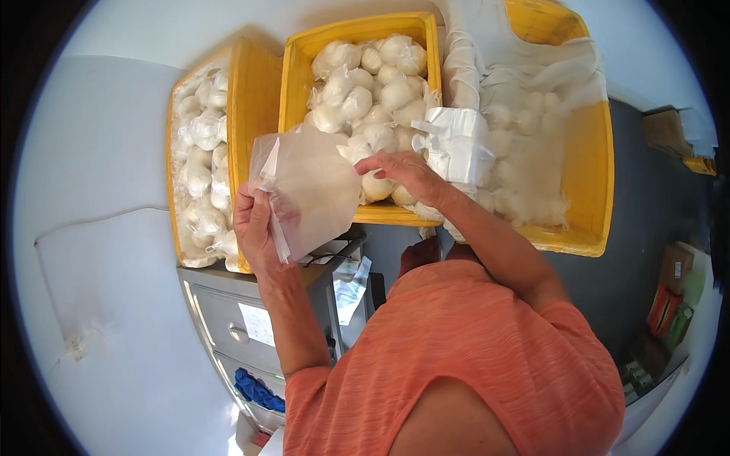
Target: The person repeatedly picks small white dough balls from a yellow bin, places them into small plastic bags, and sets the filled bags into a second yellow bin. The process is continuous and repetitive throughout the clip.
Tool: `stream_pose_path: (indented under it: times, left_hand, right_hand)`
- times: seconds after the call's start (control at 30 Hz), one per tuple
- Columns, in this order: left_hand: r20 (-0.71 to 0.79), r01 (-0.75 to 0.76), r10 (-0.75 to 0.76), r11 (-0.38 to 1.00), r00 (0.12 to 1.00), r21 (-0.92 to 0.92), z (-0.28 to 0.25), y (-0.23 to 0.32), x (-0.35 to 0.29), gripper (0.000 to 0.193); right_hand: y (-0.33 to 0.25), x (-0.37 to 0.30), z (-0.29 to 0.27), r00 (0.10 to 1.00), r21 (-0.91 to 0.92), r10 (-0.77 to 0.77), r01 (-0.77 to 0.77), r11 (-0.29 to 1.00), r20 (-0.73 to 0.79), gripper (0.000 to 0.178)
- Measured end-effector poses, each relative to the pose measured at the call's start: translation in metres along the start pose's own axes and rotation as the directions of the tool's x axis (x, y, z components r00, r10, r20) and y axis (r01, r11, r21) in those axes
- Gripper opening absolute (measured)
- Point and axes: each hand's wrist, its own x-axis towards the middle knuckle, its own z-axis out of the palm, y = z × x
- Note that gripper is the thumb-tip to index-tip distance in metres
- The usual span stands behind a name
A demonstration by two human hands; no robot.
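Observation:
My left hand (257, 228) is closed on the edge of several clear plastic bags (315, 190), flat and layered, their free side spread to the right over the middle crate. My right hand (407, 173) reaches in from the right with fingers apart and bent. Its fingertips are at the bags' right edge; I cannot tell whether they touch it. Below and beyond both hands, the middle yellow crate (295, 83) is heaped with round white pieces (357, 95) wrapped in clear bags.
A pack of white plastic bags (456, 144) lies at the right crate's near left side. That yellow crate (589, 182) holds white round pieces under pale cloth (532, 68). Another filled yellow crate (255, 91) stands left on a grey drawer cabinet (220, 292). Boxes (669, 281) stand far right.

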Motion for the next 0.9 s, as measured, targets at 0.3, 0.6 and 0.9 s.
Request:
stream_pose_path:
  times: [0.3,0.6,0.9]
  left_hand:
    - [-0.087,-0.176,0.285,0.776,0.954,0.606,0.01,-0.042,0.007,0.019]
    - [0.53,-0.181,-0.243,0.759,0.812,0.625,0.142,-0.149,0.035,0.012]
    - [0.251,0.1,-0.367,0.717,0.896,0.69,0.161,-0.258,0.073,0.013]
  right_hand:
    - [-0.011,-0.015,-0.021,0.988,0.238,0.154,-0.144,0.961,-0.021,0.01]
    - [-0.062,-0.065,-0.105,0.963,-0.21,0.035,-0.094,0.973,-0.268,0.021]
    - [-0.069,-0.126,-0.277,0.601,0.375,0.091,0.367,0.851,-0.794,0.014]
